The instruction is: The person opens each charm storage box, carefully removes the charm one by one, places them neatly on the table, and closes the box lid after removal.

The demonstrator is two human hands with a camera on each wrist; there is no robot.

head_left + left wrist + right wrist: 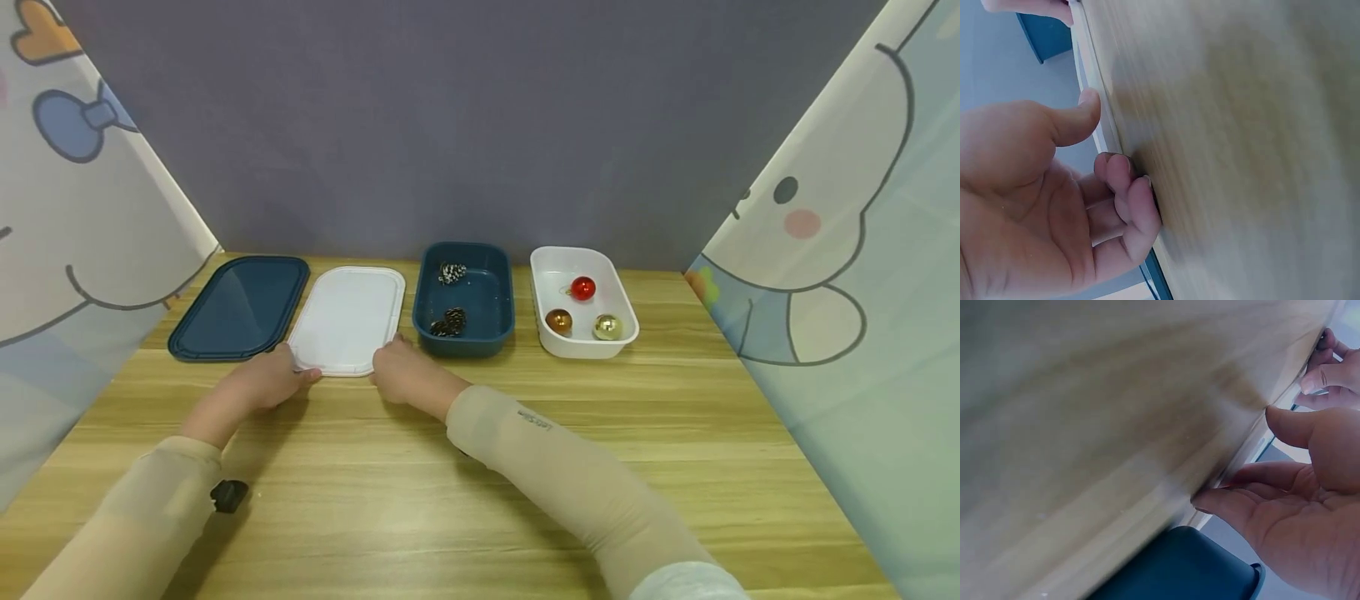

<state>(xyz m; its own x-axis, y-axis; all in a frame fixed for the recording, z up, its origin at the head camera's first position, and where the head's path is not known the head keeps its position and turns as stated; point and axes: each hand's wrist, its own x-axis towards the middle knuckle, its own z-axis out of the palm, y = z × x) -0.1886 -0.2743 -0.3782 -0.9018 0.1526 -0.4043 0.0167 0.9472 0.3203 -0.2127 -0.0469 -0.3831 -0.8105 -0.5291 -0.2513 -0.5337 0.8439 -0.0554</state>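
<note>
A white rectangular lid (348,320) with rounded corners lies flat on the table between a dark blue lid and a dark blue bin. My left hand (274,377) grips its near left corner, thumb along the front edge and the other fingers curled at the left side, as the left wrist view shows. At the near right corner, my right hand (408,371) holds the edge between thumb (1291,425) and fingers. The dark blue lid (242,307) is just left of my left hand, and the dark blue bin (501,333) stands close to my right hand.
Pine cones (452,273) lie inside the blue bin. To its right, a white bin (591,349) holds a red bauble (582,288), a brown one (558,322) and a gold one (607,327). A small black object (229,496) is beside my left forearm. A grey wall (465,125) rises behind.
</note>
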